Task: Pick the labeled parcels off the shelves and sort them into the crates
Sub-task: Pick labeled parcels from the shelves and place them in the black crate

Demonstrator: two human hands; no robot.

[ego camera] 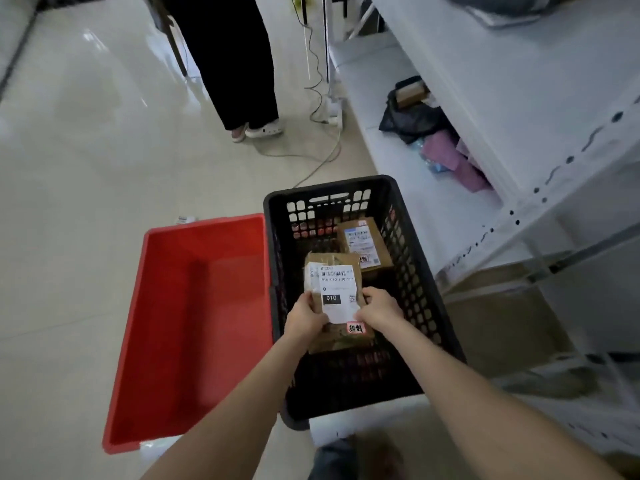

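over black lattice crate (420, 258) | left hand (306, 318), right hand (379, 308) grip cardboard parcel (337, 292)

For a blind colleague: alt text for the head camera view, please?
A person's left hand and right hand grip a brown cardboard parcel with a white barcode label over a black perforated plastic crate holding another labelled brown parcel. A red plastic crate stands to its left, white metal shelves to its right.
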